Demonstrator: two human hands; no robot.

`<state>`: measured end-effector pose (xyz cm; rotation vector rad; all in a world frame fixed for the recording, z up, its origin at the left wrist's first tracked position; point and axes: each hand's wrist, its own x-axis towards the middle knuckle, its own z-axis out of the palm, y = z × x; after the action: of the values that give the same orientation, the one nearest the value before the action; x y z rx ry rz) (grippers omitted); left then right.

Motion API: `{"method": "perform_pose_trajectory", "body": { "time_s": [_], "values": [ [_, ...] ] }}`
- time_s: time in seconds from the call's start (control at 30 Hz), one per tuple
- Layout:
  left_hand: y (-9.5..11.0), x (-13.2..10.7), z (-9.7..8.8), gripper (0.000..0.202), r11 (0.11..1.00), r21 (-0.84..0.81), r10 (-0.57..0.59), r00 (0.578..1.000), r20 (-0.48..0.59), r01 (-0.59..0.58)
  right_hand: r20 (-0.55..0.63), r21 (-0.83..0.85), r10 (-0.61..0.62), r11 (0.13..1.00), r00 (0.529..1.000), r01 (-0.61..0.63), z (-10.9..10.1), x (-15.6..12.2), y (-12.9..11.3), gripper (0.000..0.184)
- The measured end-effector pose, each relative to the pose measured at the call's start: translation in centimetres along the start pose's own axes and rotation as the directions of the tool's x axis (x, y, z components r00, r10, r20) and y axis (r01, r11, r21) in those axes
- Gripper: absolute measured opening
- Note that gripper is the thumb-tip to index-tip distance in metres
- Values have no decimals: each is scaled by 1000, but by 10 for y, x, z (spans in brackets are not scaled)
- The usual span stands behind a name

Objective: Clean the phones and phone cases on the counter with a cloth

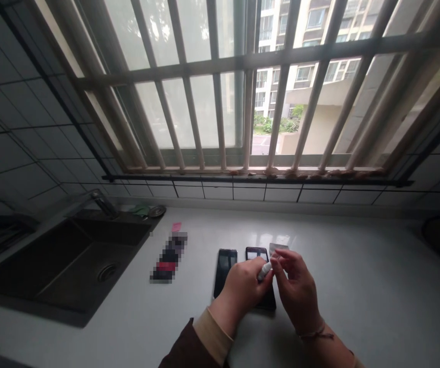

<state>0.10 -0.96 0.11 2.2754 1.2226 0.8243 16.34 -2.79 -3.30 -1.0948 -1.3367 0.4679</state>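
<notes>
My left hand (pixel 243 283) is closed around a small white bottle (pixel 265 271), its narrow end pointing up and to the right. My right hand (pixel 297 286) meets that end, thumb and forefinger pinched together; what sits between them is too small to make out. Beneath my hands lies a dark phone (pixel 268 302), partly covered by my left hand. Another phone (pixel 225 263) with a dark screen rests just left of it, partly behind my left wrist. A small pale flat piece (pixel 279 247) lies behind my right fingertips.
At the left, a dark sink (pixel 89 301) with a metal faucet (pixel 105 204) is set into the white counter (pixel 358 266). A blurred-out dark and red item (pixel 169 258) and a pink slip (pixel 176 226) lie between sink and phones. A barred window (pixel 220 66) rises behind.
</notes>
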Motion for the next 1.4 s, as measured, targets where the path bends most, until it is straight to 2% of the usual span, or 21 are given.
{"method": "perform_pose_trajectory", "body": {
  "time_s": [0.27, 0.43, 0.57, 0.67, 0.77, 0.87, 1.1, 1.3, 1.4],
  "values": [
    [-6, -3, -2, 34, 997, 48, -58, 998, -33, 60, 68, -9, -95, 995, 993, 95, 2, -1, 3, 24],
    [-9, -3, -1, 33, 997, 68, -38, 999, -37, 40, 62, 2, -114, 993, 992, 114, 3, 0, -1, 22],
    [-10, -3, 1, 34, 998, 60, -34, 999, -40, 37, 101, -17, -150, 988, 984, 153, 4, 0, -3, 21],
    [-12, -3, 3, 32, 995, 51, -78, 995, -64, 82, 132, -16, -169, 985, 977, 172, 4, 1, -2, 19],
    [-14, -4, 5, 40, 990, 54, -121, 988, -95, 127, 145, -16, -164, 986, 976, 168, 5, 2, -1, 15],
    [-16, -4, 7, 44, 992, 79, -89, 990, -112, 98, 139, 13, -138, 990, 981, 137, 5, 1, 1, 10],
    [-15, -3, 11, 36, 987, 160, 2, 986, -168, 25, 122, 68, -105, 993, 987, 97, 9, 1, 0, 8],
    [-13, 0, 10, 33, 998, 67, 31, 982, -184, -19, 144, 71, -134, 990, 981, 125, 10, -1, 0, 20],
    [-10, 2, 8, 35, 1000, 14, 23, 977, -212, -21, 86, 1, -162, 987, 983, 163, 6, -3, 0, 27]
  ]
}}
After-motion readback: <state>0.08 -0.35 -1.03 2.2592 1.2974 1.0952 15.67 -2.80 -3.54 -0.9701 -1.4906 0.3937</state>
